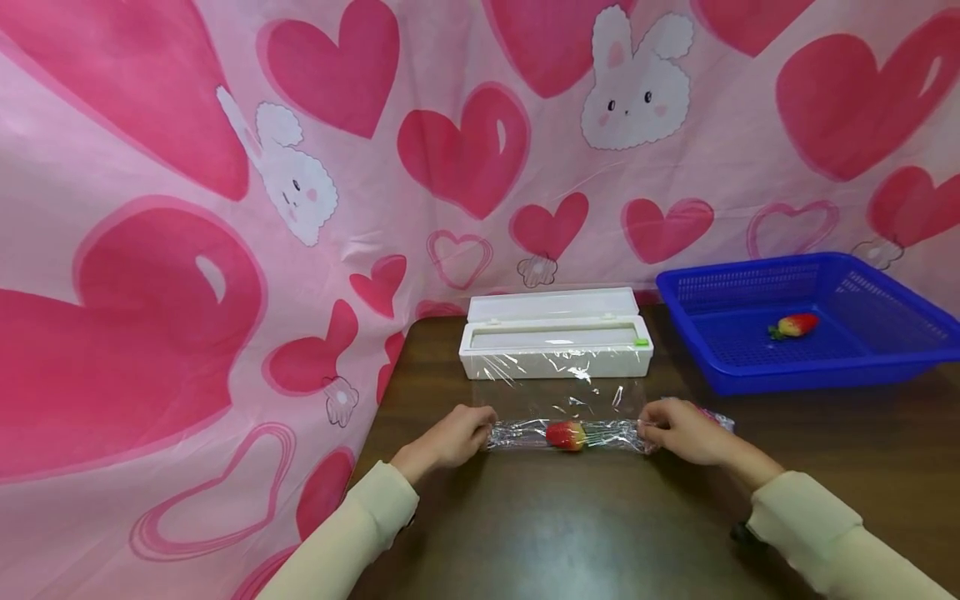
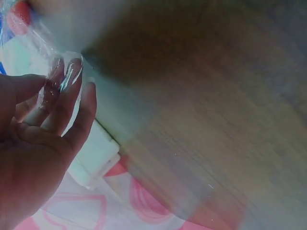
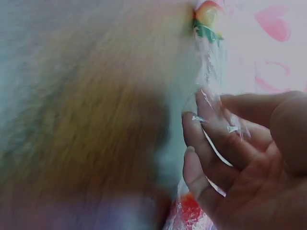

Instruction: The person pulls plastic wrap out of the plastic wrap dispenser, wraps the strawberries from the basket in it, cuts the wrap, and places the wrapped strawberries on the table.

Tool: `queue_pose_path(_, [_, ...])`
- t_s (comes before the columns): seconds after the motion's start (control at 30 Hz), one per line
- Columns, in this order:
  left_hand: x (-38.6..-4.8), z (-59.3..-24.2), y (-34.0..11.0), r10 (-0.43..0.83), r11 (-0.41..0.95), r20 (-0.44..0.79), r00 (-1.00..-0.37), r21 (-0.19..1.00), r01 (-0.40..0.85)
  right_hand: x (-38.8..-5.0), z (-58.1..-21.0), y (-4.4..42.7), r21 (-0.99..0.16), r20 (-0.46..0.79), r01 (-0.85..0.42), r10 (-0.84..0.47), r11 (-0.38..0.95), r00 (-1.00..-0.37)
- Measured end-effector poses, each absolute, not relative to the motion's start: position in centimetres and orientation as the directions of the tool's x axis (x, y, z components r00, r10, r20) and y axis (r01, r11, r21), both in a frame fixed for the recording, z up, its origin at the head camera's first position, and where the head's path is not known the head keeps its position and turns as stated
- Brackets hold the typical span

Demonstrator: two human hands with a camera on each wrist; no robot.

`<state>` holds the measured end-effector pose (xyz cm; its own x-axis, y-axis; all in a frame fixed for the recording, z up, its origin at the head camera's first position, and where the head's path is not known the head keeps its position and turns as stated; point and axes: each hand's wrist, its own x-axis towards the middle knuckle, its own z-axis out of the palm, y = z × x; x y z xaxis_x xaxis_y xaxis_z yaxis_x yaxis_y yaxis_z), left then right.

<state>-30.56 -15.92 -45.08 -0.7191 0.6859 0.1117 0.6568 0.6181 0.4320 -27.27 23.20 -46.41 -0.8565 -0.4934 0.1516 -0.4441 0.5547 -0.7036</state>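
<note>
Two hands (image 1: 457, 434) (image 1: 686, 429) apart, film (image 1: 517, 434) between fingers (image 2: 86, 109)

Hands (image 1: 456, 435) (image 1: 688, 432) pinch film (image 1: 519, 433); inside — a strawberry (image 1: 566, 436)

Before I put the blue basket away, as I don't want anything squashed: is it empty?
No, a red and yellowish strawberry lies inside the blue basket.

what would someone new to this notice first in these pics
Probably the pink backdrop first, with its big hearts and white rabbits behind the table. Next, the strawberry in clear film, which the left hand and right hand hold at either end in front of the open white box. The blue basket, with another strawberry inside, stands out at the right of the head view.
</note>
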Motion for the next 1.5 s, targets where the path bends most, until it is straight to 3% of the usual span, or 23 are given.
queue_pose_path(0.2, [-31.2, -45.4, -15.4, 0.665, 0.671, 0.1, -0.74, 0.356, 0.651, -27.7, -46.9, 22.3, -0.649, 0.148, -0.395, -0.401, 0.651, -0.904])
queue_pose_path(0.43, [-30.9, -45.0, -15.1, 0.565, 0.808, 0.034, -0.824, 0.182, 0.561, -27.5, -46.6, 22.1, -0.416, 0.24, -0.446, -0.378, 0.792, -0.894])
queue_pose_path(0.53, [-30.6, -44.6, -15.1, 0.553, 0.822, 0.091, -0.828, 0.105, 0.56, -26.9, -45.8, 22.1, -0.302, 0.28, -0.441, -0.363, 0.845, -0.889])
queue_pose_path(0.63, [-30.1, -43.7, -14.6, 0.59, 0.792, 0.168, -0.79, 0.067, 0.606, -26.6, -44.7, 21.5, -0.209, 0.353, -0.462, -0.374, 0.862, -0.858])
queue_pose_path(0.7, [-29.8, -43.2, -13.6, 0.626, 0.759, 0.18, -0.759, 0.084, 0.646, -26.7, -44.0, 20.5, -0.259, 0.379, -0.523, -0.412, 0.812, -0.828])
queue_pose_path(0.8, [-29.6, -42.9, -11.3, 0.666, 0.722, 0.112, -0.738, 0.155, 0.675, -27.5, -44.0, 18.6, -0.457, 0.323, -0.581, -0.483, 0.674, -0.814])
queue_pose_path(0.87, [-29.8, -43.6, -10.0, 0.674, 0.718, 0.031, -0.738, 0.204, 0.665, -28.1, -44.7, 17.7, -0.59, 0.244, -0.546, -0.514, 0.595, -0.823])
queue_pose_path(0.93, [-30.1, -44.5, -9.3, 0.673, 0.725, -0.033, -0.739, 0.227, 0.65, -28.4, -45.7, 17.5, -0.64, 0.174, -0.491, -0.511, 0.591, -0.842])
queue_pose_path(1.03, [-30.4, -45.3, -9.2, 0.659, 0.74, -0.097, -0.746, 0.257, 0.621, -28.5, -46.5, 18.0, -0.635, 0.109, -0.416, -0.458, 0.651, -0.882])
queue_pose_path(1.17, [-30.8, -45.0, -10.5, 0.638, 0.755, -0.104, -0.763, 0.281, 0.592, -28.2, -46.3, 19.3, -0.559, 0.133, -0.383, -0.376, 0.736, -0.917])
queue_pose_path(1.5, [-30.4, -44.4, -14.4, 0.567, 0.82, -0.178, -0.804, 0.216, 0.53, -27.6, -45.8, 22.3, -0.499, 0.139, -0.454, -0.449, 0.738, -0.882])
